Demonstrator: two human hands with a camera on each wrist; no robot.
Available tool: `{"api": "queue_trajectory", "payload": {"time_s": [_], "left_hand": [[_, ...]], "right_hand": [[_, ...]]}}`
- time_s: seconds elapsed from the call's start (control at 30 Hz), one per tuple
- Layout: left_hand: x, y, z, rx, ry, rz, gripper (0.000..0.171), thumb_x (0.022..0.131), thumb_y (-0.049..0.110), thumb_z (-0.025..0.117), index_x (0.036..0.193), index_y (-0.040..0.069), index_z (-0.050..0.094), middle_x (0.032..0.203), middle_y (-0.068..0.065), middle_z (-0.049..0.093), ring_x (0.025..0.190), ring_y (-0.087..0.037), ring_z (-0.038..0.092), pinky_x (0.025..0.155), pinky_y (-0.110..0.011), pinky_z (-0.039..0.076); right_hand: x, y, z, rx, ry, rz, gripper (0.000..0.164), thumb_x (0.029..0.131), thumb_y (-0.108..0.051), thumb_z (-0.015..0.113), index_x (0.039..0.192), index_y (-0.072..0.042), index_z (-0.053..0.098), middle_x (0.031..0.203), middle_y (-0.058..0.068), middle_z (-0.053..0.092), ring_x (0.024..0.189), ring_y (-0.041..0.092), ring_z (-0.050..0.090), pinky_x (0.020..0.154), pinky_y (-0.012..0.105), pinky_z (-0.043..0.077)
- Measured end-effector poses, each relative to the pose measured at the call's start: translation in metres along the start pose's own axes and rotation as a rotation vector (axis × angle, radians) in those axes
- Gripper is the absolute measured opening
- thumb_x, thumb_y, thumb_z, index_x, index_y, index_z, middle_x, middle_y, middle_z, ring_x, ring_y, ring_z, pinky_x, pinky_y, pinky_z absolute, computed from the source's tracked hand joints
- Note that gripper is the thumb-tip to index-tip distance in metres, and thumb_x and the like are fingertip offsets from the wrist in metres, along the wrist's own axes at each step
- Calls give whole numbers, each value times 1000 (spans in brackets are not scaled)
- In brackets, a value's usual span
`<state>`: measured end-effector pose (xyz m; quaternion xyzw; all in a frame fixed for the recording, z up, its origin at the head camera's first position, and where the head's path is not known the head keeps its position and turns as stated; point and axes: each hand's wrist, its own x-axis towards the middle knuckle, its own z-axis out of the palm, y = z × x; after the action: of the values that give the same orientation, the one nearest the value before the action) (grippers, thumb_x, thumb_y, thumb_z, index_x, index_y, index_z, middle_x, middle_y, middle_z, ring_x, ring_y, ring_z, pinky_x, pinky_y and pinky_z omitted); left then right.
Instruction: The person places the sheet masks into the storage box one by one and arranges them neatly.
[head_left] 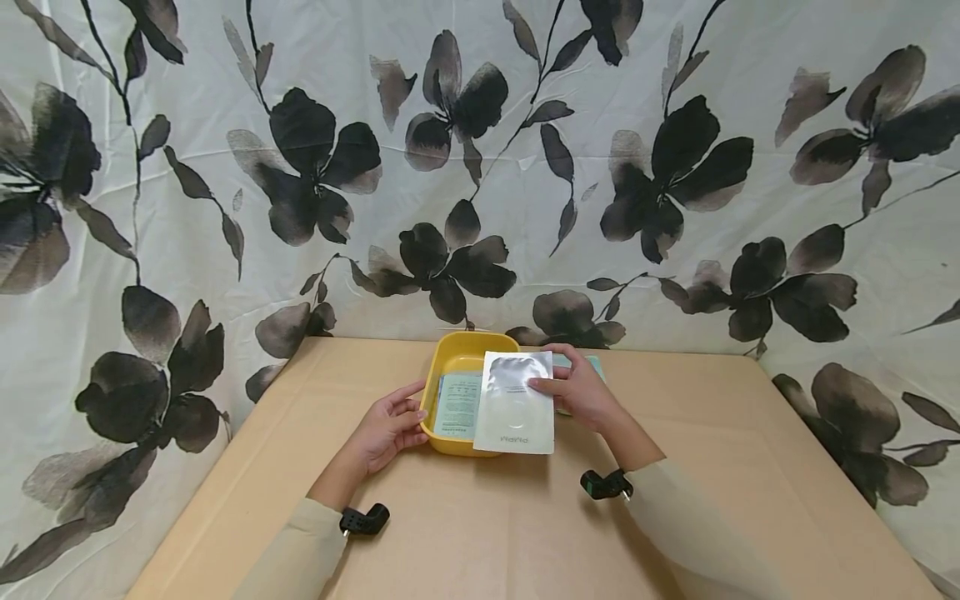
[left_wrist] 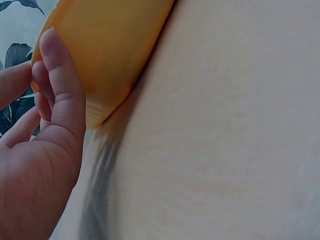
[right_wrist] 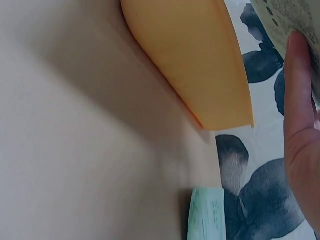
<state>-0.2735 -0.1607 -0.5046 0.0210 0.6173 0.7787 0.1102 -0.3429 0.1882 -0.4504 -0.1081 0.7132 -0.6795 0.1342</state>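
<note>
A yellow plastic basket (head_left: 442,354) stands on the table, and a light green printed packet (head_left: 457,406) lies inside it. At its left rim my left hand (head_left: 387,429) grips the wall, thumb on the near side, as the left wrist view also shows on the yellow wall (left_wrist: 110,50). My right hand (head_left: 581,387) pinches a silver and white sheet-mask sachet (head_left: 515,417) by its right edge. The sachet hangs over the basket's right part and hides much of it. In the right wrist view the thumb (right_wrist: 298,75) lies along the sachet (right_wrist: 295,20).
Behind the right hand, a light green packet (head_left: 596,364) lies on the table to the right of the basket; the right wrist view shows it as a pale green pack (right_wrist: 207,215). The tan tabletop (head_left: 712,433) ends at a floral cloth (head_left: 555,250) hanging behind.
</note>
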Motion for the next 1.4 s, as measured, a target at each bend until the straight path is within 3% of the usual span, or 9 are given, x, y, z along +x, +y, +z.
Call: {"api": "queue_trajectory", "payload": {"time_s": [0.2,0.57,0.77,1.13,1.4], "left_hand": [[3,-2,0,-5,0,3,68,99,-1,62,160,12,34,109,-5,55,76,-12,66,76,-29,64],[7,-4,2,-1,6,10,69,98,0,63,159,11,34,110,-4,56,76,-13,66,76,-30,64],[7,-3,3,4,7,15,69,99,1,63,160,11,32,109,-4,55,77,-12,66,76,-28,64],[9,-3,5,-1,9,21,69,99,1,62,161,10,32,108,-3,55,76,-12,66,76,-29,64],[11,-3,8,-3,11,25,69,100,-1,61,160,9,31,108,-3,55,75,-11,66,75,-28,64]], "right_hand": [[16,0,12,24,-6,-7,67,88,-6,79,144,-16,43,126,21,69,92,29,76,77,46,65],[37,2,21,0,20,-12,70,89,-5,78,147,-14,41,126,21,70,92,28,76,78,41,65],[47,-2,29,-31,34,5,65,87,-9,81,141,-21,47,124,20,71,91,27,76,79,42,65],[59,0,36,-73,15,-36,70,87,-7,80,147,-15,44,115,19,74,83,25,75,69,35,65],[61,0,46,-166,47,-49,68,87,-8,81,145,-19,47,118,17,74,91,28,76,75,36,65]]}}
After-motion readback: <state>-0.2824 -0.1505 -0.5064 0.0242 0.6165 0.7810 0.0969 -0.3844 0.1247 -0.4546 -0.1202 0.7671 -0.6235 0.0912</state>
